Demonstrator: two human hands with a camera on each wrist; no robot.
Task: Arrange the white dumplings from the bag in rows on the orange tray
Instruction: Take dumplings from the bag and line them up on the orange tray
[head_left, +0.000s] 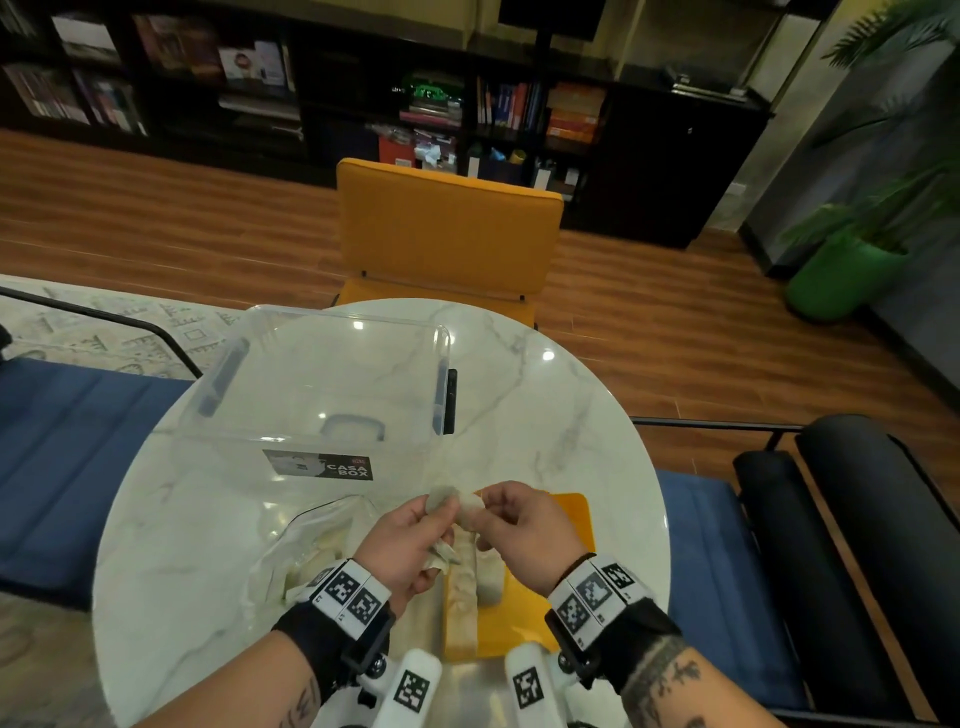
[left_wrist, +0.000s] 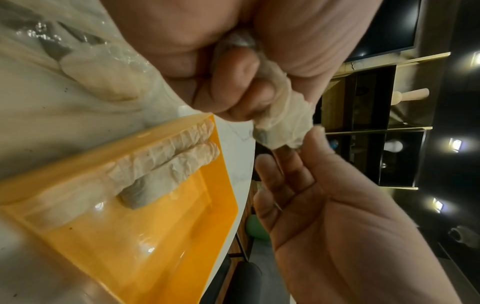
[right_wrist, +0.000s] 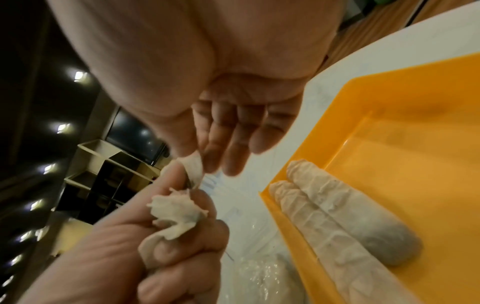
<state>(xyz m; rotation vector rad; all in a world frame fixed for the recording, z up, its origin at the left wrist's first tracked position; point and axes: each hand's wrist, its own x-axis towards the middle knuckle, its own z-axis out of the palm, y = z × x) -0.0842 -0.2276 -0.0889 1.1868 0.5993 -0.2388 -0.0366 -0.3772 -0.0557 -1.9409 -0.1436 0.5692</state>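
Where rows end, bare orange tray (left_wrist: 145, 246)

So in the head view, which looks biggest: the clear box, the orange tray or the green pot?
1. clear box, largest.
2. and 3. orange tray and green pot look alike; hands cover part of the tray and the pot stands farther off, so unranked.

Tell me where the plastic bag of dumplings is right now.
In the head view the plastic bag lies on the marble table, left of the orange tray, just under the left hand.
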